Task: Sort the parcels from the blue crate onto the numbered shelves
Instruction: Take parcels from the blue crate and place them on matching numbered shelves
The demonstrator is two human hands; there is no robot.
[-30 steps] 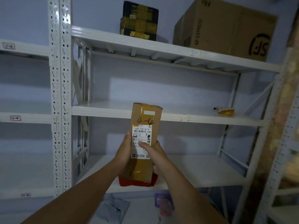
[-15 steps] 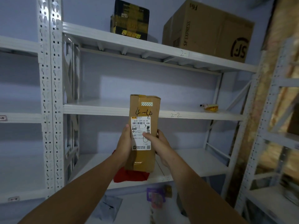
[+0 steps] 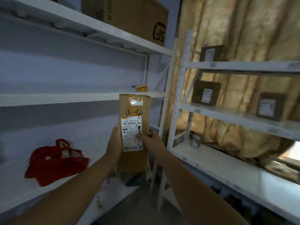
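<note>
I hold a tall brown cardboard parcel (image 3: 134,111) upright in front of me, with "4-4" handwritten on it above a white shipping label. My left hand (image 3: 115,140) grips its left side and my right hand (image 3: 150,141) grips its right side, thumb on the label. White metal shelves (image 3: 65,99) run along the left wall. A second white shelf unit (image 3: 227,113) stands on the right. The blue crate is out of view.
A red bag (image 3: 55,161) lies on the lower left shelf. A large SF carton (image 3: 134,18) sits on the top shelf, a small yellow packet (image 3: 141,87) on the middle one. Several brown boxes (image 3: 205,93) rest on the right shelves before a tan curtain.
The view has swung to the right, bringing the right-hand shelf unit and its boxes into sight. The parcel stays upright in both hands.
</note>
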